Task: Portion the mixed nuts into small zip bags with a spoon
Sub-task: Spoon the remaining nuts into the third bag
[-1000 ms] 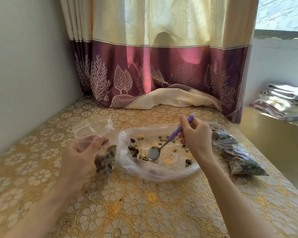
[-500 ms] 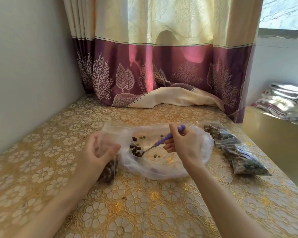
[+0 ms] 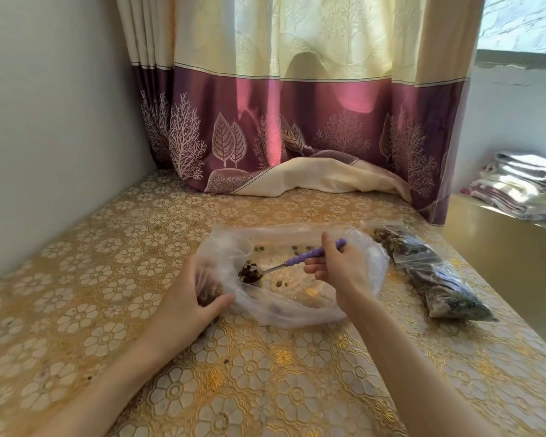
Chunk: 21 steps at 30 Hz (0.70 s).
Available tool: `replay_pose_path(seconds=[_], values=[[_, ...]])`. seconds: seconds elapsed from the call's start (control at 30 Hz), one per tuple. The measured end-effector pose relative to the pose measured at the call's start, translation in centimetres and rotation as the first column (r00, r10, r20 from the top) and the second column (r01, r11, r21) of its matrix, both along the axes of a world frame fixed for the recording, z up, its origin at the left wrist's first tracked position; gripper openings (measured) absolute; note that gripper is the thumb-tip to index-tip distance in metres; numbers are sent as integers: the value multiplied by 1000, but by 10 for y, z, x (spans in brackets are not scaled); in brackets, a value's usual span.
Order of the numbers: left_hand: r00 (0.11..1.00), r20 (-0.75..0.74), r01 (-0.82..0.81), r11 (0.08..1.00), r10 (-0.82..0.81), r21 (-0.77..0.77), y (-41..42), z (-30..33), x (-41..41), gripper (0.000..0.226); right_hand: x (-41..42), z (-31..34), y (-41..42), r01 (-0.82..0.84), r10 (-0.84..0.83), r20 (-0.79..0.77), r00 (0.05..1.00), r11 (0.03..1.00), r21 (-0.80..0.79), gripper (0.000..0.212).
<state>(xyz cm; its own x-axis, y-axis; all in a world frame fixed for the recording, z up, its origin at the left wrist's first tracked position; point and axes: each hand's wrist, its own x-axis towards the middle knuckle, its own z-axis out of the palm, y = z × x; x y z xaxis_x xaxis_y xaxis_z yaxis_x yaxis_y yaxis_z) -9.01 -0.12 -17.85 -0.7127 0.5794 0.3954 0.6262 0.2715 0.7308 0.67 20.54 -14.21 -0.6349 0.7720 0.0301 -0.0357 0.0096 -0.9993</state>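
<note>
Gold and cream flowers cover the cloth on the table (image 3: 265, 389), and all the things sit on it. In the middle lies a big clear bag (image 3: 297, 307), open and spread out flat, with only a few green and brown nuts (image 3: 281, 282) left loose inside it. The right hand (image 3: 338, 269) curls its fingers round the purple bumpy handle of a spoon (image 3: 297, 260). The metal bowl of the spoon points to the left and is heaped with dark mixed nuts, and it is held over the left side of the big bag. The left hand (image 3: 189, 298) is just beside it, with the thumb and fingers pinching a small zip bag (image 3: 210, 293) at the left edge of the big bag. The small bag has some brown nuts in it already, and the hand hides most of it, so I cannot tell if its mouth is open. The spoon is near the small bag but not touching it. To the right, a little apart from the big bag, filled bags (image 3: 435, 275) of dark nuts lie in a row on the table, one behind the other. At the back a curtain (image 3: 297, 121), cream on top and purple with leaves and trees below, hangs down and folds onto the table. A plain wall (image 3: 54, 105) stands on the left. Far to the right, folded cloths (image 3: 524, 184) are stacked on a ledge in the sun
</note>
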Motion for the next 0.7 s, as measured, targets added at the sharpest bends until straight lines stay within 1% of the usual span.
replay_pose_path(seconds=[0.1, 0.23, 0.4, 0.53, 0.7], values=[[1000, -8, -7, 999, 7, -36, -1, -1, -2, 55, 3, 5, 5, 43, -44, -33, 998, 999, -32, 54], [1000, -11, -24, 998, 23, -55, -1, -3, -4, 52, 7, 12, 14, 122, -121, -94, 988, 993, 3, 49], [999, -21, -34, 997, 33, -64, -1, -2, -3, 51, 15, 31, 20, 172, -160, -241, 957, 985, 27, 44], [999, -16, -41, 997, 40, -66, -1, -2, -3, 49, 18, 44, 7, 130, -101, -339, 935, 989, 63, 42], [999, 14, -33, 998, 34, -60, -2, -3, -3, 46, 15, 49, -23, 14, 54, -372, 927, 984, 176, 39]])
